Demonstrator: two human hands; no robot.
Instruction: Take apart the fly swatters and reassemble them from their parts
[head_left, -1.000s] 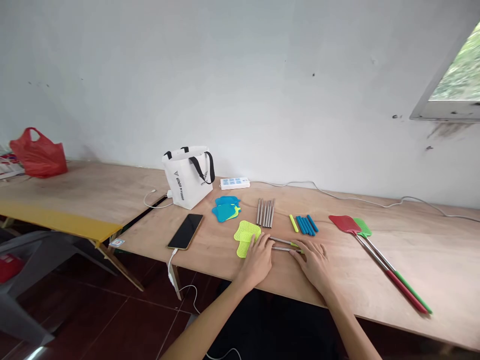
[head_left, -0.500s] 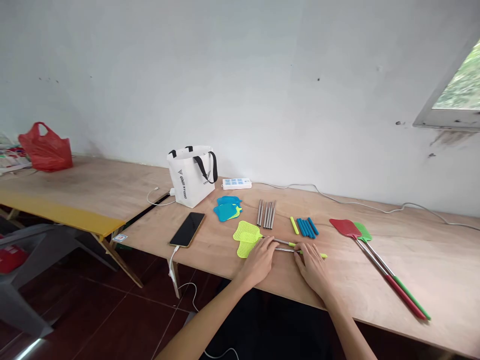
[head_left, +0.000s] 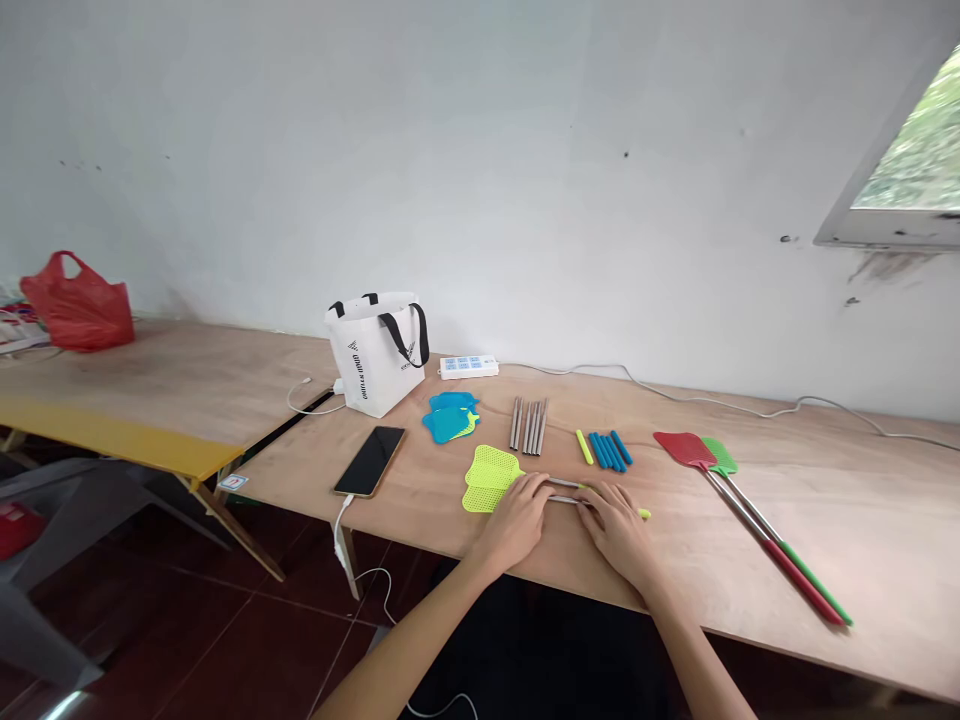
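Observation:
Two yellow-green fly swatters (head_left: pixel 495 467) lie side by side near the table's front edge, heads to the left and metal rods pointing right. My left hand (head_left: pixel 517 525) is closed over the rods just beside the heads, fingertips on the farther rod. My right hand (head_left: pixel 619 530) is closed over the handle ends, hiding most of them; one yellow tip sticks out to its right. Beyond my hands lie blue swatter heads (head_left: pixel 450 420) with a yellow one partly under them, several metal rods (head_left: pixel 534 430), a yellow handle sleeve (head_left: pixel 584 447) and several blue handle sleeves (head_left: pixel 609 452).
Right of my hands lie a red fly swatter (head_left: pixel 682 449) and a green fly swatter (head_left: pixel 814 582). A phone (head_left: pixel 370 461) on a cable, a white bag (head_left: pixel 382 360) and a power strip (head_left: pixel 469 367) are at the left and back. A red plastic bag (head_left: pixel 82 305) stands on the neighbouring table.
My right hand has slid slightly left along the swatters and now covers more of the handle ends. The left hand stays on the rods. The view has shifted a little.

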